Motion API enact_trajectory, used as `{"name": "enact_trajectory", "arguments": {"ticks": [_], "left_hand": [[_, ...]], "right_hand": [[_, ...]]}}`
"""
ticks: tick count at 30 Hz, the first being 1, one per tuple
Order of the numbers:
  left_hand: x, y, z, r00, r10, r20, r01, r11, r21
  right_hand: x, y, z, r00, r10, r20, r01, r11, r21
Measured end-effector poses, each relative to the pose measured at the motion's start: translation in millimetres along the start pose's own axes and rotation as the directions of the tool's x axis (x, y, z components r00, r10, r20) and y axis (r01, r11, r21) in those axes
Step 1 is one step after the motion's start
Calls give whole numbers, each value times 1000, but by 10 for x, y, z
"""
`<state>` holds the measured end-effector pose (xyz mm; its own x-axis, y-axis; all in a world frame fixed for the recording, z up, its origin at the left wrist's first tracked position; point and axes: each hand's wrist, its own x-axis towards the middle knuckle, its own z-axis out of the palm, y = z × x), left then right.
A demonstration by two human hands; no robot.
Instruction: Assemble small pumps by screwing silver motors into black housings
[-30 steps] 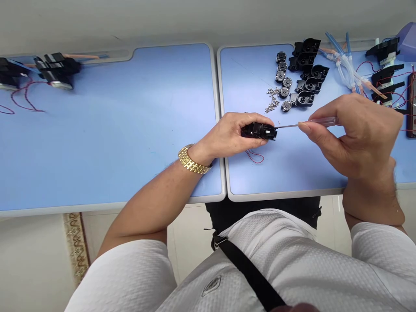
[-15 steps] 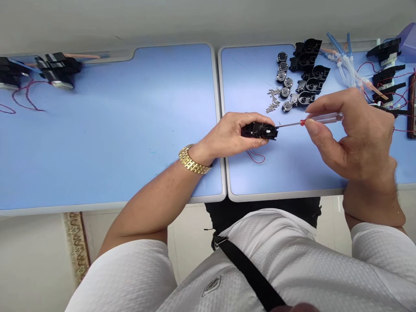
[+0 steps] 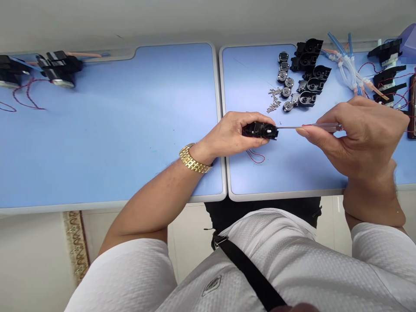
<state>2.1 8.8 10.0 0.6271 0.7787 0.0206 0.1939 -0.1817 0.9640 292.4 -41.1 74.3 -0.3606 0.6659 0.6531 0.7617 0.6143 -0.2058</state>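
Note:
My left hand (image 3: 232,132) is closed round a small black plastic motor housing (image 3: 260,130) with a white shaft end, held just above the right blue table (image 3: 286,173). A thin red wire (image 3: 255,157) trails from it onto the table. My right hand (image 3: 360,134) pinches a small screwdriver (image 3: 305,127) with a clear handle. Its metal tip touches the housing's right end.
Beyond the hands lie a pile of small screws (image 3: 273,99), several round metal parts (image 3: 284,80) and black housings (image 3: 308,71). Clear tubes (image 3: 349,69) and wired black units (image 3: 388,71) sit at the far right. More black units (image 3: 60,67) rest on the left table.
My right hand turned the screwdriver between its fingers, lifting slightly and then dropping back level; the tip stayed at the housing. My left hand barely moved.

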Motion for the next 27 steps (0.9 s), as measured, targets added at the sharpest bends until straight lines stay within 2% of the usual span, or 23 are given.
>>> {"name": "enact_trajectory", "arguments": {"ticks": [3, 6, 11, 15, 19, 27], "left_hand": [[-2, 14, 3, 1000, -9, -9, 9, 1000, -16], [-2, 9, -1, 999, -24, -37, 23, 999, -27], [4, -42, -34, 994, -69, -88, 61, 994, -89], [-1, -56, -51, 990, -102, -92, 85, 980, -179], [-8, -29, -54, 987, -130, -91, 103, 960, -259], [-9, -37, -49, 987, -126, -100, 98, 964, -246]], "right_hand": [[10, 28, 21, 996, -50, -77, 52, 998, 22], [24, 39, 42, 993, -34, -113, 38, 999, 30], [39, 34, 91, 939, 10, -343, 9, 998, 55], [29, 21, 77, 948, 63, -312, -56, 998, 31], [23, 2, 34, 953, 62, -296, -61, 998, 14], [24, -36, 46, 955, 119, -272, -127, 992, -13]]}}
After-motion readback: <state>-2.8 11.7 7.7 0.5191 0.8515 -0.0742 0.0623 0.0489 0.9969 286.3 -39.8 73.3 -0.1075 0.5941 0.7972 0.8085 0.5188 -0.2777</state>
